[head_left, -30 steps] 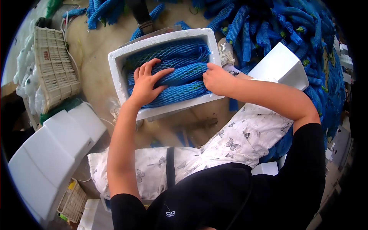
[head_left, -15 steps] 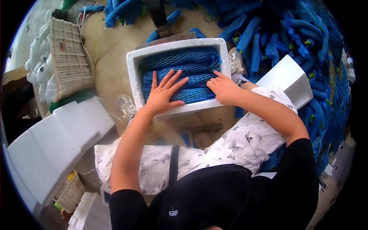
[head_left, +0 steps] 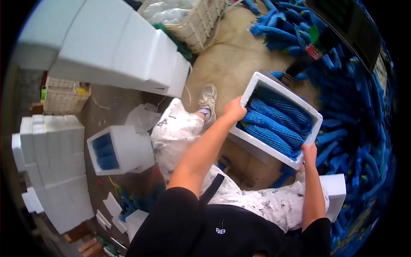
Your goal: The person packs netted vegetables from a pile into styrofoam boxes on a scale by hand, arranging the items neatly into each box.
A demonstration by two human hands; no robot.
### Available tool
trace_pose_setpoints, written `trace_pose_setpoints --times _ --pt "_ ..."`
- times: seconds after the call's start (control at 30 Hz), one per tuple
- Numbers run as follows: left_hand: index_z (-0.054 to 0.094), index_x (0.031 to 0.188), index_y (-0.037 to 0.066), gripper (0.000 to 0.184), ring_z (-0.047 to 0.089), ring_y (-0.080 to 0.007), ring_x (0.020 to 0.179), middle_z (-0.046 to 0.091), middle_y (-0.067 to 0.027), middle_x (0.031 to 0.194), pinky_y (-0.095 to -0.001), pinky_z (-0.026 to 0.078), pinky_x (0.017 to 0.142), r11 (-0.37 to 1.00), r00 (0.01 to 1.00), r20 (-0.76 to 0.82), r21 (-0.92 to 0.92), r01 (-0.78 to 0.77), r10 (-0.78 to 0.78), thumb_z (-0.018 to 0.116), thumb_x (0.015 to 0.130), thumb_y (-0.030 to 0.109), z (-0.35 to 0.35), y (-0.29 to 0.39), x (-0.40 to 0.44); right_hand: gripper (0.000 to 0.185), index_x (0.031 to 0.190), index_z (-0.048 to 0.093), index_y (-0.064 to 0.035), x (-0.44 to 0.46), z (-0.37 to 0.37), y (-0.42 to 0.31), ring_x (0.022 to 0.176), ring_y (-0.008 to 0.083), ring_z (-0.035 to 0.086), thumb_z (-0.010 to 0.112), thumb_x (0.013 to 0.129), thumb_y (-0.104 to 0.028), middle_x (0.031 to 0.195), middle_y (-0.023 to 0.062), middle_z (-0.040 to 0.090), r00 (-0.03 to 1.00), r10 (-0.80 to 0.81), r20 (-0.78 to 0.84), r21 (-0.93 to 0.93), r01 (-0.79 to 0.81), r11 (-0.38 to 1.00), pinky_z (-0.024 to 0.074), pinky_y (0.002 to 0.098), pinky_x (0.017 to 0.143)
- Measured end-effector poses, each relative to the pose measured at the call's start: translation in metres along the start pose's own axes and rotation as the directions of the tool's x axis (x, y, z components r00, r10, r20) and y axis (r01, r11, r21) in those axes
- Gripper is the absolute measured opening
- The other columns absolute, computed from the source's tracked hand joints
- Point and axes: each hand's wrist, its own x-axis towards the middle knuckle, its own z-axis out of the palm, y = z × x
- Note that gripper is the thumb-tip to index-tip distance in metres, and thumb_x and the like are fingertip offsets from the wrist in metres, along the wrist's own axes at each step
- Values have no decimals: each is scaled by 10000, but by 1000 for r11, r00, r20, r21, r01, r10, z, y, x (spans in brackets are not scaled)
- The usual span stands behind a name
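Black shirt (head_left: 257,225) in the head view bears a white double-B mark (head_left: 220,231). Left hand (head_left: 234,110) and right hand (head_left: 309,153) grip opposite ends of a rectangular foam box (head_left: 265,146) beyond butterfly-print trousers (head_left: 265,201), fingers curled; ridged blue-mesh bundles (head_left: 274,123) lie inside.

Bundles (head_left: 274,122) in box (head_left: 265,146), pile (head_left: 333,137) R, ctn stack (head_left: 64,165) L.

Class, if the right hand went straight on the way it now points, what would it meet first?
Most likely the white foam box: the right hand grips it near a corner, so the box itself lies first in line, though depth is unclear.
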Motion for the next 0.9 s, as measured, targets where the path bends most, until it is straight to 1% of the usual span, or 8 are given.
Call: trace_pose_setpoints --times 0.2,0.37,0.47,0.57,0.63,0.67,0.77,0.9 --pt "534 1289 121 563 632 -418 891 673 -226 914 -472 497 824 985 952 -295 -120 -126 86 617 733 162 -125 49 -107 374 1136 601 -2 -30 -57 -111 865 239 625 609 820 -201 953 146 670 905 -425 -10 -125 420 899 496 343 836" --pt "438 1318 104 580 647 -423 751 669 -210 794 -505 518 704 927 613 -706 178 -331 355 657 783 149 -279 78 -232 299 1119 611 -25 -142 -51 -222 831 209 633 629 885 -210 952 109 678 635 -750 -183 46 768 639 506 315 810" --pt "433 1312 60 554 676 -396 829 668 -235 895 -434 534 703 879 391 -791 381 -285 470 670 818 136 -358 29 -315 341 1103 606 -6 -221 -15 -272 788 186 636 694 833 -195 900 94 671 409 -910 72 79 907 414 511 306 743" --pt "481 1298 14 467 617 -207 983 638 -136 1111 -318 474 868 954 502 -824 145 -261 262 620 855 65 -420 -32 -405 333 1039 607 15 -308 65 -314 783 158 632 725 784 -165 838 86 654 185 -961 207 235 944 233 504 288 678" --pt "488 1300 13 453 584 -180 989 623 -93 1116 -303 451 895 991 549 -827 61 -120 118 586 858 29 -456 -84 -446 301 975 615 4 -352 132 -344 674 152 645 738 754 -160 743 82 650 286 -888 359 443 786 432 518 289 596" --pt "493 1293 16 447 587 -182 973 621 -89 1102 -305 458 877 997 534 -843 37 -72 70 578 854 22 -472 -114 -461 320 982 619 1 -370 163 -361 638 173 663 738 750 -184 696 102 658 314 -824 471 360 784 505 526 314 570" --pt "522 1235 11 407 593 -174 921 629 -80 1030 -310 476 815 997 525 -849 -18 77 -56 573 832 5 -528 -215 -490 393 907 636 22 -415 271 -390 706 316 692 734 737 -318 754 197 674 189 -807 560 391 798 458 554 413 660" --pt "570 1110 24 355 603 -175 875 649 -101 950 -332 489 769 942 526 -801 -137 306 -287 626 760 19 -586 -349 -506 527 861 653 57 -470 386 -396 760 365 685 687 746 -456 833 215 690 135 -760 636 272 882 384 553 441 720"
